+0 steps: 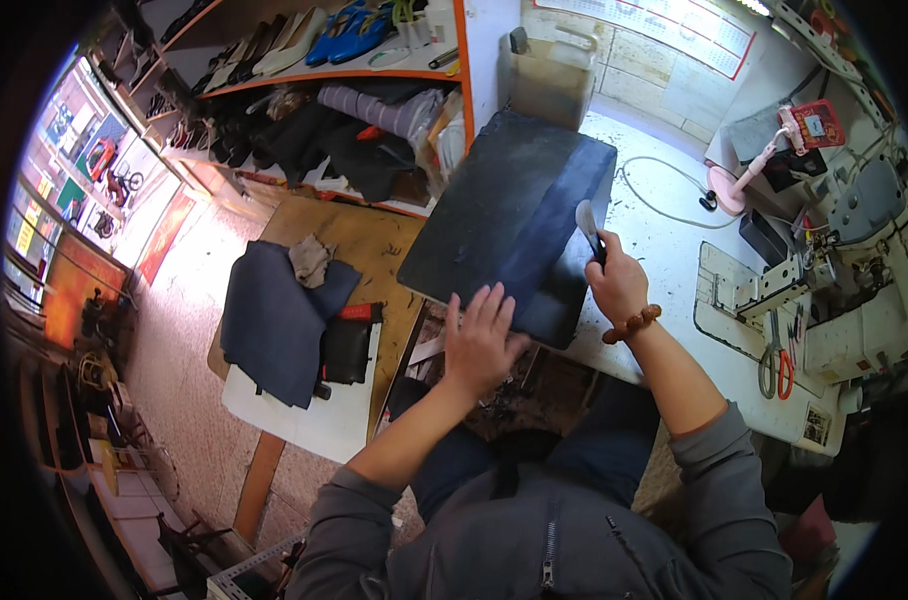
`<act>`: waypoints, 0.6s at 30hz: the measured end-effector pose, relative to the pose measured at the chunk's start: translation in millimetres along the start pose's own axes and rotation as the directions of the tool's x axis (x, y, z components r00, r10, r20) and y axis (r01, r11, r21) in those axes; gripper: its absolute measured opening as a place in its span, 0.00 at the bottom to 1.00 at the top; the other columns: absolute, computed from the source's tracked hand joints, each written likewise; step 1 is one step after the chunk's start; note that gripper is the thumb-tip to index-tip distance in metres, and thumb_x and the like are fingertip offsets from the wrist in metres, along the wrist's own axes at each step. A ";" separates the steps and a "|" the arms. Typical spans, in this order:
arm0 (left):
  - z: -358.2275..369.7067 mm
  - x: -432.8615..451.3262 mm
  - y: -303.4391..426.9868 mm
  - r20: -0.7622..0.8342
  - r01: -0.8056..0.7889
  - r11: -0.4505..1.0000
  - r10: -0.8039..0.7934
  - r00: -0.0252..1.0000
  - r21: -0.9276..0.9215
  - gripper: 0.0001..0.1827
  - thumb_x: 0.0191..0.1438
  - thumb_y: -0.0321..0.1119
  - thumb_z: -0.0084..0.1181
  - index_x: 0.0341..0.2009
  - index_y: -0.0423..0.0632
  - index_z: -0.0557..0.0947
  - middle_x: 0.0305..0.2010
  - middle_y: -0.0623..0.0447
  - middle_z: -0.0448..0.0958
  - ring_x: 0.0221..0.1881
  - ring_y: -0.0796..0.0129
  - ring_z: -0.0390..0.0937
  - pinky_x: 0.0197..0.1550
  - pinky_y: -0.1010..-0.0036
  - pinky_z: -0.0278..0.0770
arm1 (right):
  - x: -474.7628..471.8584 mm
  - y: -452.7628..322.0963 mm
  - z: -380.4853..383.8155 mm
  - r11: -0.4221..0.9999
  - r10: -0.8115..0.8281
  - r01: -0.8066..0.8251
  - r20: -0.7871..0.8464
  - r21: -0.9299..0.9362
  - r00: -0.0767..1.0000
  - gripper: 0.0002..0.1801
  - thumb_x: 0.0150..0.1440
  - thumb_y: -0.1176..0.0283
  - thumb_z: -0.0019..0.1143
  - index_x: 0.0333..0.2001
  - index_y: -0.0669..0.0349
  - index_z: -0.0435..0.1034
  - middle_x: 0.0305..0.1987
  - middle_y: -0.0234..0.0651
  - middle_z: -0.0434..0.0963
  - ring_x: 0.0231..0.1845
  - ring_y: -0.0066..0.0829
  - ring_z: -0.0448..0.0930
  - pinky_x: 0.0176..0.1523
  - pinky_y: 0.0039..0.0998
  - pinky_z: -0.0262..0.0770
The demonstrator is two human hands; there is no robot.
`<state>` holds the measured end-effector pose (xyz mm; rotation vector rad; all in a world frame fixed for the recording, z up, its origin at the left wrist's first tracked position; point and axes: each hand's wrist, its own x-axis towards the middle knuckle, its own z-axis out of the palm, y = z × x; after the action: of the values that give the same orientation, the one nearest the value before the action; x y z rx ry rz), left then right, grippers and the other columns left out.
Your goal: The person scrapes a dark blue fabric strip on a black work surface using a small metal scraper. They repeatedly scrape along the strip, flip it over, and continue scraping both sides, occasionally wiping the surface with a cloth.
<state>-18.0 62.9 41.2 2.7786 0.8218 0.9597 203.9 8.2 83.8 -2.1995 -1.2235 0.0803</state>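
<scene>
My right hand (617, 281) grips the dark handle of a knife (587, 219) with a broad, rounded blade, pointing away from me over the right edge of a black board (476, 202). A strip of dark blue material (555, 202), seemingly leather, runs lengthwise along the board. Fingers apart, my left hand (484, 337) is at the board's near edge and holds nothing. Whether its fingertips press on the board or hover just above it is hard to tell. The board slants across the white table (634, 247) and the wooden surface to its left.
At right stands a sewing machine (859, 285), with scissors (776, 364) before it. A pink lamp (731, 187) and its cable are farther back. Folded dark leather (274, 322) and a rag (311, 261) lie left on a wooden board (349, 232). A plastic container (551, 82) stands behind.
</scene>
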 end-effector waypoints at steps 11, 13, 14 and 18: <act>32.5 51.1 5.0 0.235 -0.153 0.986 0.165 0.958 -0.070 0.38 0.48 0.58 0.52 0.58 0.46 0.67 0.63 0.45 0.59 0.64 0.52 0.56 0.63 0.51 0.51 | 55.0 8.3 22.5 0.985 -0.047 0.060 0.081 -0.164 0.996 0.25 0.50 0.60 0.58 0.51 0.52 0.63 0.41 0.39 0.78 0.39 0.44 0.78 0.41 0.40 0.74; 31.2 96.4 -56.3 0.415 -0.083 0.980 0.000 0.910 0.181 0.42 0.52 0.66 0.39 0.61 0.45 0.62 0.67 0.46 0.55 0.67 0.53 0.50 0.66 0.48 0.41 | 61.5 13.7 22.5 0.985 -0.031 0.045 0.084 -0.165 0.996 0.25 0.50 0.60 0.58 0.51 0.52 0.63 0.41 0.38 0.78 0.39 0.44 0.78 0.40 0.40 0.74; 26.5 119.3 -88.7 0.477 0.046 0.962 -0.175 0.861 0.269 0.43 0.52 0.65 0.40 0.61 0.44 0.61 0.67 0.44 0.53 0.68 0.52 0.48 0.66 0.49 0.39 | 65.6 16.1 22.3 0.984 -0.038 0.051 0.077 -0.173 0.996 0.24 0.50 0.60 0.59 0.50 0.52 0.64 0.41 0.37 0.78 0.38 0.44 0.79 0.40 0.39 0.74; 1.2 119.0 -134.8 -0.059 0.331 0.863 -0.335 0.940 0.382 0.35 0.54 0.54 0.49 0.59 0.42 0.65 0.65 0.38 0.56 0.66 0.47 0.51 0.64 0.50 0.47 | 81.6 20.9 23.9 0.983 -0.069 0.085 0.102 -0.165 0.992 0.26 0.51 0.59 0.58 0.52 0.51 0.62 0.40 0.43 0.78 0.40 0.46 0.78 0.41 0.40 0.74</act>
<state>-1.2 239.3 71.6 2.7885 1.5844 0.7900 258.2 76.0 72.3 -2.3130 -1.4138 0.0527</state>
